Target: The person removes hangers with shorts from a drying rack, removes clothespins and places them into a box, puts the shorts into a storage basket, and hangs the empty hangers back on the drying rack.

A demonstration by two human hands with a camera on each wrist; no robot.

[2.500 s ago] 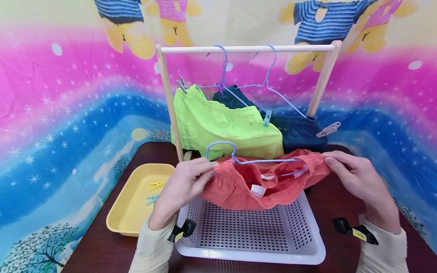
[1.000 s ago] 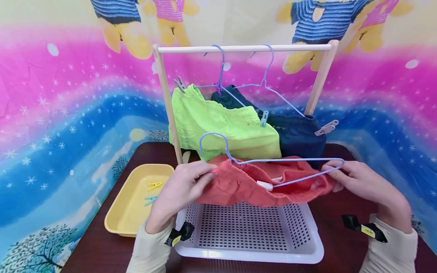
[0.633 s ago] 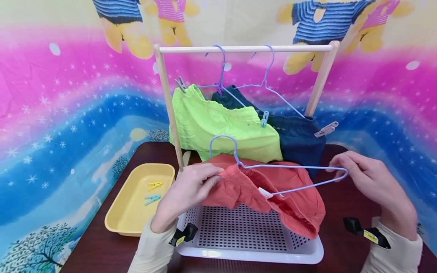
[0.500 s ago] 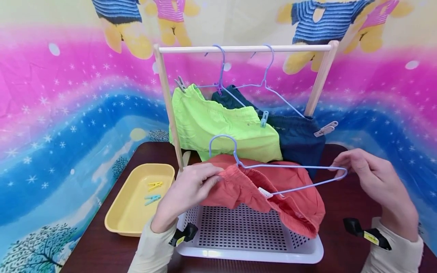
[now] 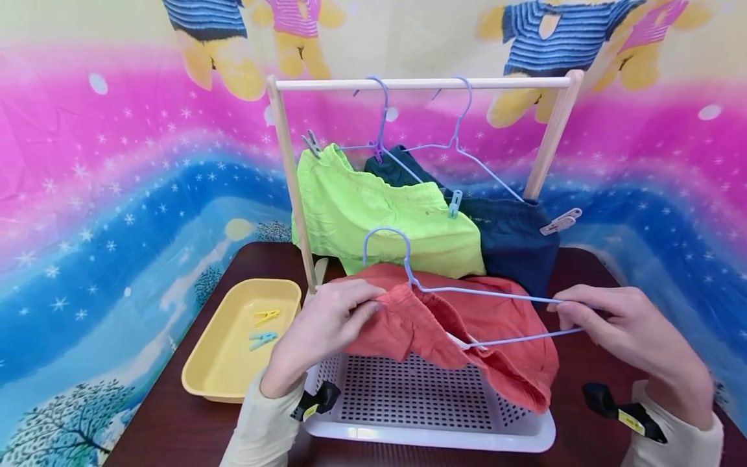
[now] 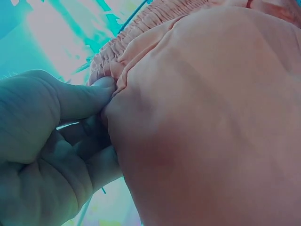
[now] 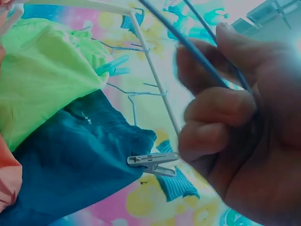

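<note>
My left hand [image 5: 329, 324] pinches the waistband corner of coral-red shorts [image 5: 403, 321]; the left wrist view shows the thumb [image 6: 89, 96] pressing on the gathered edge. A lavender wire hanger [image 5: 484, 293] runs into the open waist, its left end hidden in the cloth and its hook standing up. My right hand [image 5: 624, 324] grips the hanger's right end, fingers curled around the wire in the right wrist view. The right side of the shorts hangs loose, drooping over the white perforated basket [image 5: 432, 438].
Behind, a wooden rack [image 5: 420, 84] carries lime-green shorts [image 5: 385, 220] and navy shorts [image 5: 513, 240] on hangers, with clothespins [image 5: 561, 222] at their waistbands. A yellow tray [image 5: 216, 344] at left contains a yellow clothespin [image 5: 266, 317] and a light-blue clothespin [image 5: 262, 339].
The right hand has let go of the waistband's right side, which dropped toward the basket. The hanger's right end came out of the waist, and the right hand now grips it.
</note>
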